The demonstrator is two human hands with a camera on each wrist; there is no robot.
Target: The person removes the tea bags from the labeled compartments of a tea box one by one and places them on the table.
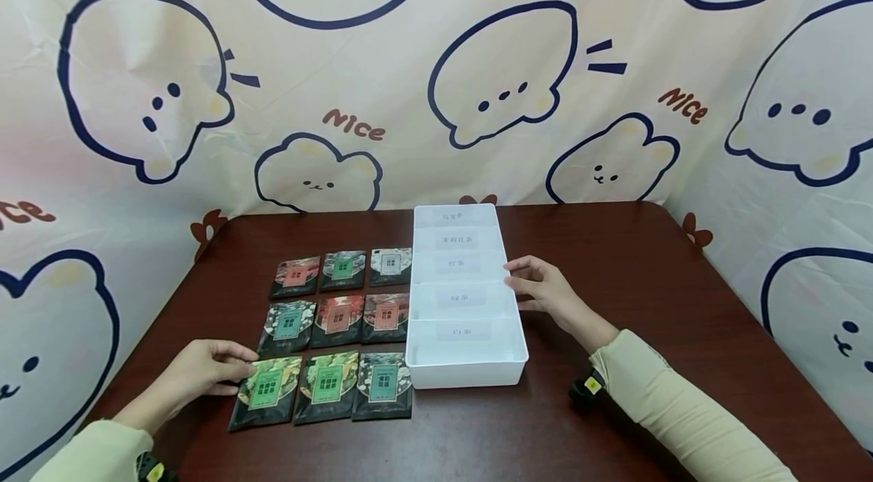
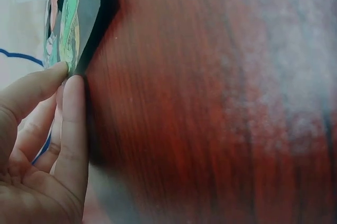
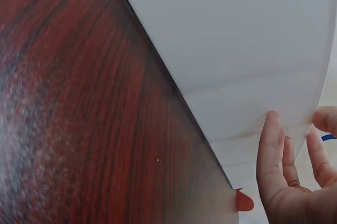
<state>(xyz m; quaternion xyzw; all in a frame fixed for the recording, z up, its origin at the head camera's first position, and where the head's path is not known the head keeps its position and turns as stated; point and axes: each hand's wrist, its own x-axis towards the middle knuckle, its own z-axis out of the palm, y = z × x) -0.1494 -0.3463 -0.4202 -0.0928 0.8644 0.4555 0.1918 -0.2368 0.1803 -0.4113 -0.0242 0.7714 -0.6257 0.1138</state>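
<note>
On the near left, my left hand (image 1: 204, 370) pinches the upper left corner of a tea packet (image 1: 266, 389) with a green label. In the left wrist view, the thumb (image 2: 45, 84) and fingers meet at that packet's edge (image 2: 79, 50). Several more flat, dark tea packets lie in rows, with green, red, teal and white labels, such as a red one (image 1: 339, 320). My right hand (image 1: 549, 291) touches the right wall of a long white box (image 1: 470, 374), its fingers relaxed. Walls divide the box into several compartments, each with a Chinese tea label.
A dark brown wooden table (image 1: 614, 262) bears everything. The box stands right beside the packets, on their right. Behind and to both sides hangs a pale curtain (image 1: 402, 103) with cartoon outlines. Each wrist wears a dark band.
</note>
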